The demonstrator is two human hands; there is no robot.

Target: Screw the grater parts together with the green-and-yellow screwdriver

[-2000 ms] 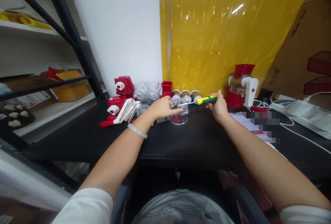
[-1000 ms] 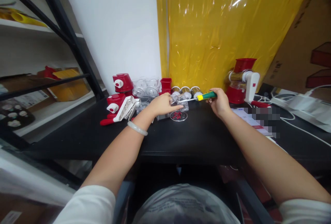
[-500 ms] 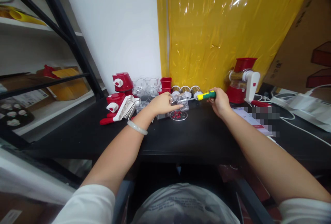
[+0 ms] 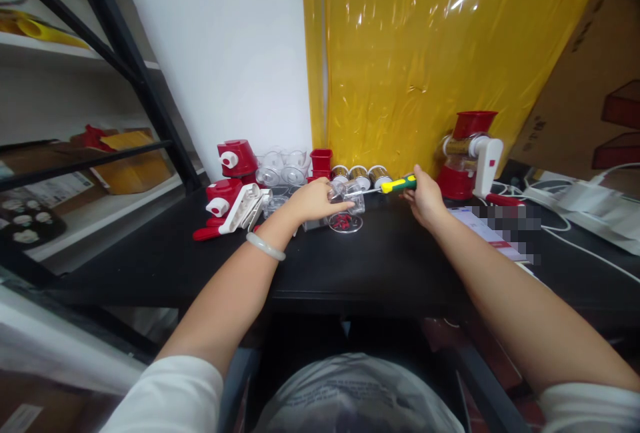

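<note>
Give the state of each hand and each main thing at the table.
left hand, closed on clear part
right hand, gripping screwdriver
screwdriver, nearly level, shaft reaching toward clear part
clear part, held
grinder, upright, crank attached
metal drums, lined up
red hopper, upright, open-topped
white cranks, grouped together

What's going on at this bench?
A person is working a clear plastic part with a screwdriver. The left hand holds the part; the right hand grips the green-and-yellow handle, and the shaft points left to the part. Whether the tip sits in a screw can't be made out. Red pieces lie just below the part. A red-and-white crank device stands upright on the right.
</note>
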